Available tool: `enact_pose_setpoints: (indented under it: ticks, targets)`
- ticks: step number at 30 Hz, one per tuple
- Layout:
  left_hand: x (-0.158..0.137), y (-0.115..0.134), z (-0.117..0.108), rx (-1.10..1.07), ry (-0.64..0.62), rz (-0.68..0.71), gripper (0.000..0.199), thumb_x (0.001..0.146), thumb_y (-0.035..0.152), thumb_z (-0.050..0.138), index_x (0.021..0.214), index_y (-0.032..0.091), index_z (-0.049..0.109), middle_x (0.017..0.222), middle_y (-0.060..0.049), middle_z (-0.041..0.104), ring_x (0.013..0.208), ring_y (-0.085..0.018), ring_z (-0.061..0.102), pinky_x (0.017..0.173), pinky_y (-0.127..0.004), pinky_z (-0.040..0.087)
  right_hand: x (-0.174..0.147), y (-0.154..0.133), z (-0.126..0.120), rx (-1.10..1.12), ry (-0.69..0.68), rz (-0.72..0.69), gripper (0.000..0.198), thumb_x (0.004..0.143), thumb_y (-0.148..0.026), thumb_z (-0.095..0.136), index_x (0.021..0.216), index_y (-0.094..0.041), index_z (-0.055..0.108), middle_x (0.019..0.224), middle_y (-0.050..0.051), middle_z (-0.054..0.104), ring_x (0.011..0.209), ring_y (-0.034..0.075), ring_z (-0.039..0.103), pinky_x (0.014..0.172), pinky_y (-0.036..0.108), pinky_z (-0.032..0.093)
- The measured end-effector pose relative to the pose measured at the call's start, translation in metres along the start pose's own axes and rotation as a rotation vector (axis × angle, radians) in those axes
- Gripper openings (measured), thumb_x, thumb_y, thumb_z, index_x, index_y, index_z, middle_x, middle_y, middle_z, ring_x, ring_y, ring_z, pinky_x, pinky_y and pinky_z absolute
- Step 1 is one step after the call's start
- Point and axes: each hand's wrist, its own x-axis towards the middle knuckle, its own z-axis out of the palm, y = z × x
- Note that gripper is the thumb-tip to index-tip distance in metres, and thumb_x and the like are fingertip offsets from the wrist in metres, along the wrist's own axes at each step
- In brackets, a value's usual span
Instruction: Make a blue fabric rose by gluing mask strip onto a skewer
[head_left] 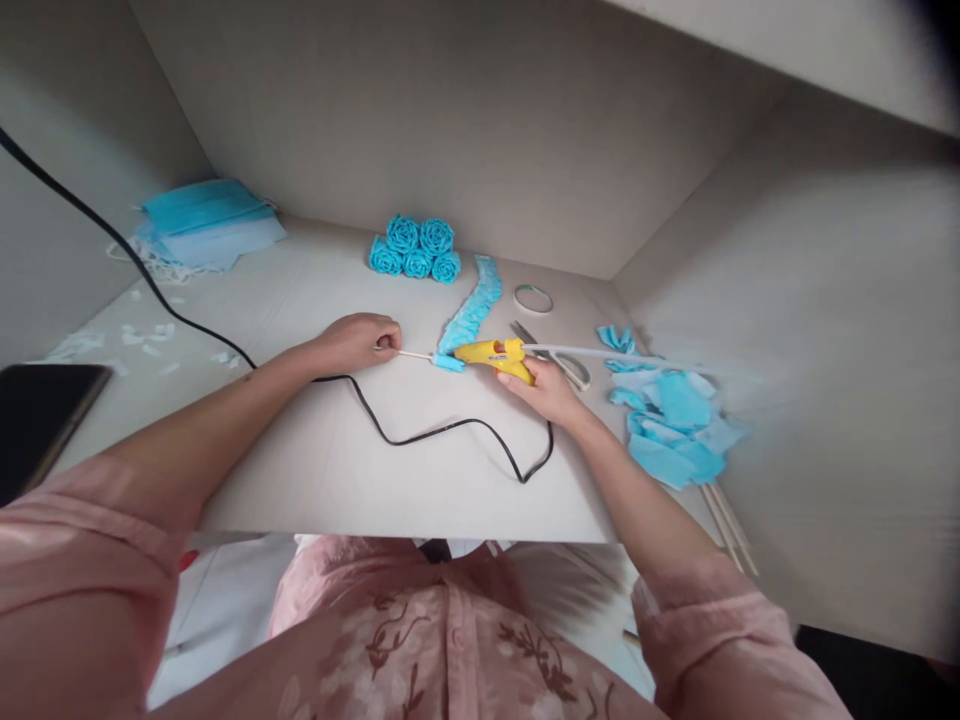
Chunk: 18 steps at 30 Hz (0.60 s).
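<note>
My right hand [551,388] is wrapped round the handle of a yellow hot glue gun [487,353], a long clear glue stick [592,353] jutting from its back. The nozzle points left, at the near end of a ruffled blue fabric strip [472,308]. In my left hand [358,343], fingers closed, is a thin wooden stick [412,354]. Its far tip meets the folded blue end [448,363] of the strip, close to the nozzle. Exactly how the stick and the strip join is too small to tell.
Rolled blue flowers [416,250] are stacked at the back. Scissors [570,370], a tape ring [533,298] and blue scraps [675,420] lie right, with wooden sticks [731,525]. Face masks [210,220] and a phone [45,420] are left. A black cord [420,437] crosses the table.
</note>
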Motion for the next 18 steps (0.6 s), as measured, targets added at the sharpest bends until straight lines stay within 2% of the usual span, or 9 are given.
enact_pose_setpoints:
  ticks: [11,18]
  targets:
    - [0.0006,0.0009,-0.0005,0.017,-0.013,-0.020,0.021,0.082,0.031,0.049,0.089,0.021,0.066,0.092,-0.002,0.071,0.084,-0.018,0.064,0.072,-0.027,0.041,0.0006,-0.0003,-0.0020,-0.009,-0.008,0.009,0.039,0.083,-0.058,0.060,0.073,-0.020,0.056,0.062,-0.001,0.048,0.058,0.014,0.040,0.056,0.028,0.033]
    - [0.0006,0.0014,-0.0010,0.026,-0.019,-0.024,0.022,0.082,0.031,0.048,0.088,0.021,0.066,0.092,-0.002,0.071,0.084,-0.018,0.063,0.072,-0.027,0.041,0.0001,-0.0013,-0.0029,0.023,-0.032,0.016,0.043,0.083,-0.061,0.059,0.078,-0.019,0.060,0.065,0.000,0.048,0.060,0.014,0.039,0.056,0.028,0.031]
